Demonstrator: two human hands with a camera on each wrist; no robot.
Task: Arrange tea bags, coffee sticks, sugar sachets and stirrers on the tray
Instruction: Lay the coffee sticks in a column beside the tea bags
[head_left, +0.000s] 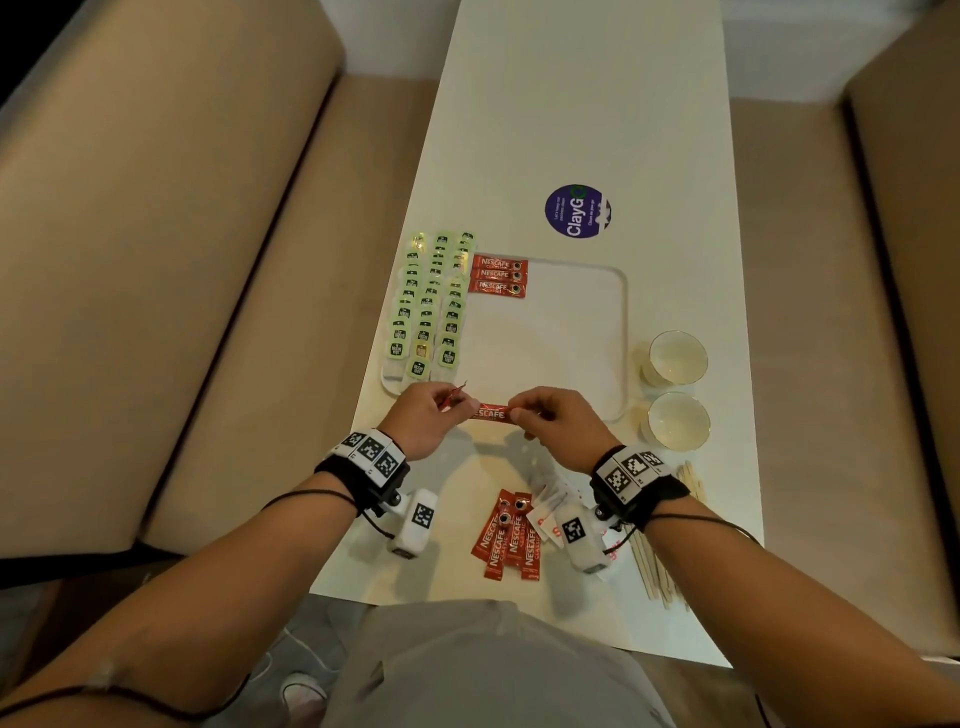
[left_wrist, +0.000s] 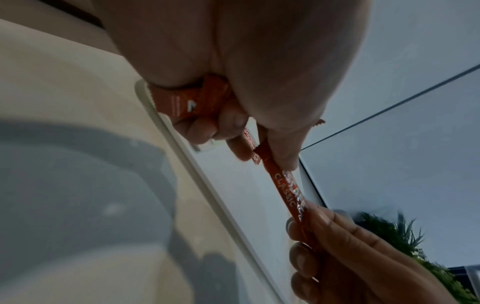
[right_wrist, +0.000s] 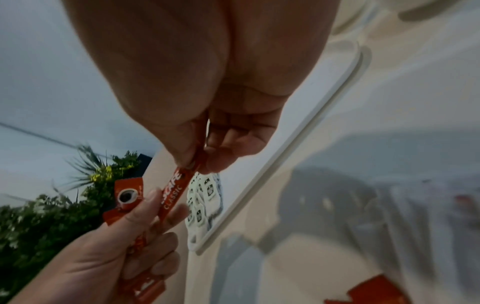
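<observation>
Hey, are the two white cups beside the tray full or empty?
Empty: head view looks straight into both cups, showing bare pale insides, no liquid.

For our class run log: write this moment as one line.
left hand: pinches coffee sticks | right hand: pinches same | tray: three sticks placed

A white table (head_left: 582, 104) holds a white tray (head_left: 621, 312). At the tray's nine o'clock edge, pale green tea bags (head_left: 426, 306) with dark square labels lie in rows. At its eleven o'clock corner, three red coffee sticks (head_left: 497, 275) carry white lettering. Another red coffee stick (head_left: 489, 413) spans both hands. At twelve o'clock sits a round purple sticker (head_left: 576, 211) with white writing. Two white cups (head_left: 675, 389) stand at three o'clock.
</observation>
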